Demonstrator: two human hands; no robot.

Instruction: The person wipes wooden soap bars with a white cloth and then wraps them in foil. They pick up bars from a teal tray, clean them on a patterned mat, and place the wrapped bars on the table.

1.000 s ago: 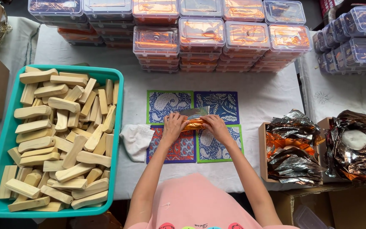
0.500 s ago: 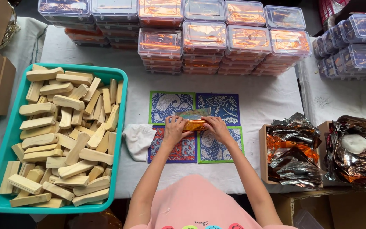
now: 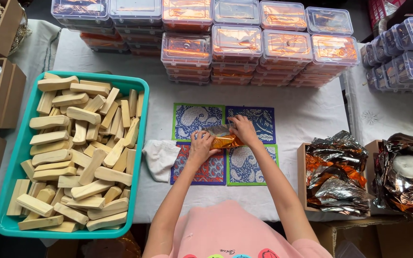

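Observation:
My left hand [image 3: 200,147] and my right hand [image 3: 243,129] are both closed on a small piece half wrapped in shiny orange foil [image 3: 222,137]. They hold it over four patterned square mats [image 3: 196,117] in the middle of the white table. The left hand grips the near end, and the right hand presses the foil at the far end. What is inside the foil is hidden.
A teal tray [image 3: 141,110] full of pale wooden blocks [image 3: 83,114] lies at left. A white cloth [image 3: 160,157] sits beside the mats. Stacked clear lidded boxes [image 3: 237,40] line the back. Boxes of crumpled foil sheets [image 3: 335,174] stand at right, cardboard boxes [image 3: 5,95] at far left.
Both hands have stayed on the foil piece over the mats, working the foil around it. The view has shifted slightly.

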